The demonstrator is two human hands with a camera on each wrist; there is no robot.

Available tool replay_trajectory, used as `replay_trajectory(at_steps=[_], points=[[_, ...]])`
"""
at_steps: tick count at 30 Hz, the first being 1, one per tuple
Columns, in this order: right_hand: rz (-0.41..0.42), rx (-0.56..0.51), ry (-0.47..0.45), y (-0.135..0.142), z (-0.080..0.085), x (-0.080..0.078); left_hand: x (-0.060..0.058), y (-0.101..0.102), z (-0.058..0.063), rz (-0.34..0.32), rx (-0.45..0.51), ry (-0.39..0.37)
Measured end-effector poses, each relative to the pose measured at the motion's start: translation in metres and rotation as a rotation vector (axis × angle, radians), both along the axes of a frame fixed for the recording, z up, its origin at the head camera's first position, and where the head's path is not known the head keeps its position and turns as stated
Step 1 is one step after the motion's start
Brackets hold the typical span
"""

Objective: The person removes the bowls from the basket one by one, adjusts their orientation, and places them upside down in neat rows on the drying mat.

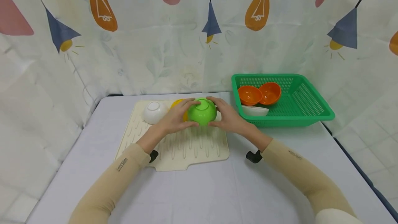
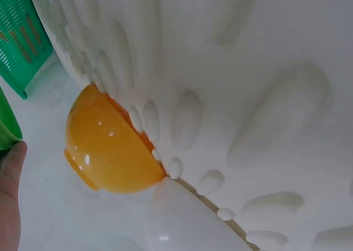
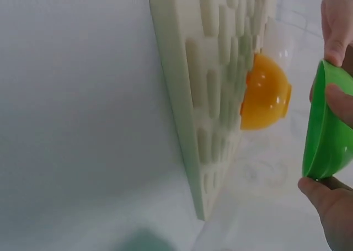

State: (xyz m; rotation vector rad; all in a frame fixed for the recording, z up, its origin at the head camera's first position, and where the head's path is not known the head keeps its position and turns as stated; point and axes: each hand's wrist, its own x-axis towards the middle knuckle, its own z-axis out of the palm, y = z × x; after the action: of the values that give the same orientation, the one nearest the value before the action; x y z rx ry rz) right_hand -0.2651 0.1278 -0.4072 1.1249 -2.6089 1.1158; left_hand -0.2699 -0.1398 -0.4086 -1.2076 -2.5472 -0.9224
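Note:
A light green bowl (image 1: 202, 113) is held upside down above the far part of the cream draining mat (image 1: 183, 151). My left hand (image 1: 177, 117) grips its left side, thumb low and fingers up by the foot ring. On the other side my right hand (image 1: 229, 117) grips it too. In the right wrist view the green bowl (image 3: 331, 143) is apart from the mat, fingers on its rim. An inverted yellow-orange bowl (image 2: 110, 146) rests on the mat behind my left hand, partly hidden in the head view. Left of it sits an inverted white bowl (image 1: 154, 113).
At the back right stands a green plastic basket (image 1: 303, 122). Inside are two orange bowls (image 1: 249, 95) and a white dish (image 1: 255, 111). The mat lies on a white-covered table (image 1: 205, 196). A patterned curtain (image 1: 186, 54) hangs close behind the table.

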Motion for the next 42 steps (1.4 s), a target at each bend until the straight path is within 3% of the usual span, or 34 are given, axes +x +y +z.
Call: replay_trajectory(at_steps=[6, 12, 19, 32, 42], points=[[-0.003, 0.079, 0.041, 0.0, -0.002, -0.015, -0.022, 0.003, -0.001, -0.003, -0.01, -0.029], [-0.045, 0.131, -0.006, -0.006, -0.007, -0.026, -0.039, 0.007, -0.004, 0.026, -0.062, -0.082], [-0.12, 0.126, -0.076, -0.01, -0.012, -0.037, -0.057, 0.014, -0.009, 0.071, -0.091, -0.195], [-0.217, 0.063, -0.127, -0.02, -0.032, -0.048, -0.066, 0.027, -0.01, 0.118, -0.194, -0.171], [-0.23, 0.105, -0.174, -0.025, -0.04, -0.052, -0.066, 0.037, -0.011, 0.203, -0.371, -0.138]])
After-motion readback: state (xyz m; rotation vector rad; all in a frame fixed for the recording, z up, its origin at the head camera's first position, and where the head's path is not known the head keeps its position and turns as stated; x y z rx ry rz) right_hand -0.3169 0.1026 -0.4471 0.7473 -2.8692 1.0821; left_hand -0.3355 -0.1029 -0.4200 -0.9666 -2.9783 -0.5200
